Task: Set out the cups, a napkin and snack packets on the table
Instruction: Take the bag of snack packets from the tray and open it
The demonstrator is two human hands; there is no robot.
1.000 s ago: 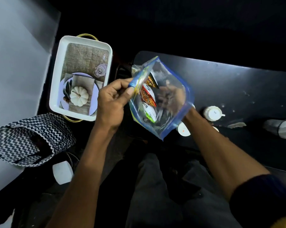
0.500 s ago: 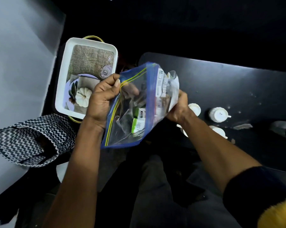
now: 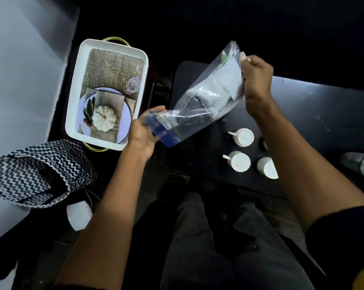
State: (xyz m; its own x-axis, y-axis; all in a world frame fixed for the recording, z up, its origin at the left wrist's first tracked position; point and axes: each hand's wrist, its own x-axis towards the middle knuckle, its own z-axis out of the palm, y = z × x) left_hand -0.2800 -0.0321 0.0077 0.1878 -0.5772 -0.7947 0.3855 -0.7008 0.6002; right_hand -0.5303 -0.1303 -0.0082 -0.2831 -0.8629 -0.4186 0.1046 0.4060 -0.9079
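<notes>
Between your two hands a clear zip bag [image 3: 200,105] is stretched over the near edge of the black table [image 3: 315,114]. Your right hand [image 3: 255,80] is closed on the upper corner of the bag, and your left hand [image 3: 144,132] is closed on the lower end with the blue strip. Through the plastic you can see a white packet [image 3: 221,88] near your right hand; its print is too blurred to read, and how many packets are inside I cannot tell.

Below your right hand, three white cups [image 3: 243,137] stand upside down on the table. Your right forearm covers part of the nearest one and also a fourth small object behind them, which I cannot make out.

Left of your left hand, a white tray [image 3: 76,97] with gold handles shows a printed picture inside. Further left lies a zigzag-patterned bag [image 3: 30,172], cut off by the frame edge.
</notes>
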